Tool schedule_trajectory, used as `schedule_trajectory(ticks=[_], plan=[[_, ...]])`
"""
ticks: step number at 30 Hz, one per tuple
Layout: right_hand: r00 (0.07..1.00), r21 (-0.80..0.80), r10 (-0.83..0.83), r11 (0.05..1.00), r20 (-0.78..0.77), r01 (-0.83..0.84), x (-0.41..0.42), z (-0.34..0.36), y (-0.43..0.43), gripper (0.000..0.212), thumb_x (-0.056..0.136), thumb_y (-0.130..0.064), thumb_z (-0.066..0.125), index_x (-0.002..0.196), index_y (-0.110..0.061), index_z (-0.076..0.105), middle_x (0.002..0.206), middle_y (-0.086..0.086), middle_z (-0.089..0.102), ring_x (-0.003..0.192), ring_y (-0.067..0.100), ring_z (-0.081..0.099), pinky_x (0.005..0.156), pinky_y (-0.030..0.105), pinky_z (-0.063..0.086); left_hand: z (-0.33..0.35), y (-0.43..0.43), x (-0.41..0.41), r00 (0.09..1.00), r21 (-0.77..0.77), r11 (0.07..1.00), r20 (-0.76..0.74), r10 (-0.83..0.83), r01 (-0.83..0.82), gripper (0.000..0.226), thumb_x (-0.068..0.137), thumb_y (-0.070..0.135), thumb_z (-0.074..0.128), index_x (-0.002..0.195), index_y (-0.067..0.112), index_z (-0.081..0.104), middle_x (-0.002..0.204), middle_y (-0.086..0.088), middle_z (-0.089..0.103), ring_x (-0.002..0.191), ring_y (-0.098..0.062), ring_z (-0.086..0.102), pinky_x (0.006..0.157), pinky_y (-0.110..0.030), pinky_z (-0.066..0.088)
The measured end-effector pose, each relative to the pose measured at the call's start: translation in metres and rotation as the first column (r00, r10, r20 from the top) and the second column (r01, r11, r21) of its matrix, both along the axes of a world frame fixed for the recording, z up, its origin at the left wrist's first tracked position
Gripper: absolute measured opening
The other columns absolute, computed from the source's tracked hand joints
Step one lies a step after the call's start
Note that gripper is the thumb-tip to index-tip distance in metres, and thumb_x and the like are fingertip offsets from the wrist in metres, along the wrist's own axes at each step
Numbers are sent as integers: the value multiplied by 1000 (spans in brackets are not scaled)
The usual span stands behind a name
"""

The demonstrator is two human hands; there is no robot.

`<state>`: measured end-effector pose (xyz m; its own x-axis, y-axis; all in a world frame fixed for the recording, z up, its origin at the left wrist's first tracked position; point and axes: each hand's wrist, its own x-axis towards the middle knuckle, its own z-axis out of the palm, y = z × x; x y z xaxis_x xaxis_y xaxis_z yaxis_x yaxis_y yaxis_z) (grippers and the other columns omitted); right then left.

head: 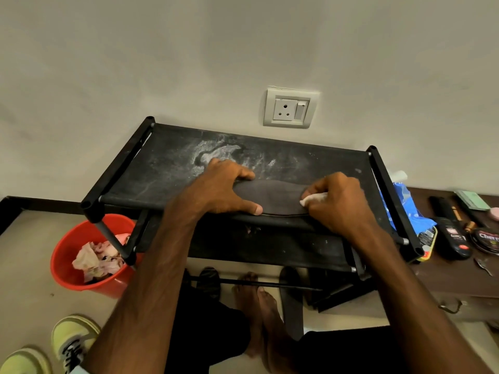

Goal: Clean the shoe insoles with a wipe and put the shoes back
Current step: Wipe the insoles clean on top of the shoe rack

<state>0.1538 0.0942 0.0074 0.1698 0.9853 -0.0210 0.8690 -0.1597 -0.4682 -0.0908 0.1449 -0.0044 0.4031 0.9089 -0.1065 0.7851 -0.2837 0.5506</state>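
Note:
A dark grey insole [275,197] lies flat near the front edge of the black fabric top shelf of the shoe rack [162,168]. My left hand [224,188] presses its left end down, with spread fingers and the thumb at the front edge. My right hand [337,202] grips a crumpled white wipe [314,198] and holds it against the insole's right end. A pair of yellow-green sneakers [73,338] stands on the floor at the bottom left.
A red bucket [64,260] with crumpled used wipes sits under the rack's left corner. A blue wipe pack [405,209], shoe polish tin [486,240] and brushes lie on a brown ledge at right. Dark footwear and my bare feet are below the rack. A wall socket [290,109] is behind.

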Motion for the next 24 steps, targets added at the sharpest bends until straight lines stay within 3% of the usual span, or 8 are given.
schedule_trajectory(ticks=[2, 5, 9, 13, 20, 24], plan=[[999, -7, -34, 999, -5, 34, 9, 1, 1, 6, 83, -18, 77, 85, -23, 81, 89, 5, 76, 86, 22, 72, 81, 39, 62, 3, 2, -7, 1000, -38, 999, 4, -9, 9, 83, 69, 51, 87, 142, 25, 56, 136, 10, 55, 123, -13, 46, 101, -33, 42], [997, 29, -20, 999, 80, 18, -2, 1, -3, 11, 82, -19, 75, 90, -21, 82, 87, 5, 74, 75, 18, 65, 73, 29, 56, 2, 3, -6, 999, -75, 997, 37, -3, 6, 83, 69, 44, 89, 141, 21, 56, 138, 4, 59, 108, -7, 51, 91, -24, 42], [983, 40, 173, 984, 57, -175, -45, -1, -10, 18, 80, -18, 74, 95, -22, 82, 90, 10, 76, 83, 26, 69, 76, 41, 60, 0, 4, -4, 998, -63, 998, 57, 17, -13, 81, 66, 41, 92, 138, 21, 59, 131, 5, 63, 98, -5, 52, 78, -19, 40], [957, 68, 288, 956, -35, -285, -66, -6, -9, 15, 80, -19, 73, 92, -22, 81, 84, 5, 75, 75, 20, 70, 66, 43, 62, 0, 3, -5, 996, -81, 996, 81, 32, -26, 80, 66, 40, 92, 137, 23, 60, 131, 7, 63, 99, -6, 53, 84, -24, 43], [998, 44, -25, 999, -58, 28, -10, -1, 11, 11, 81, -17, 75, 86, -23, 82, 87, 8, 76, 82, 23, 71, 77, 36, 61, 2, 1, -3, 994, -124, 992, 105, 42, -29, 83, 66, 42, 91, 139, 21, 58, 133, 6, 61, 107, -9, 54, 97, -32, 48], [999, 60, 30, 998, 25, -32, -29, -5, 6, 18, 81, -14, 72, 93, -21, 82, 91, 11, 75, 84, 27, 70, 76, 37, 60, 2, 1, -5, 993, -122, 992, 108, 44, -30, 82, 66, 40, 92, 138, 20, 59, 131, 5, 63, 102, -7, 54, 92, -29, 47]])
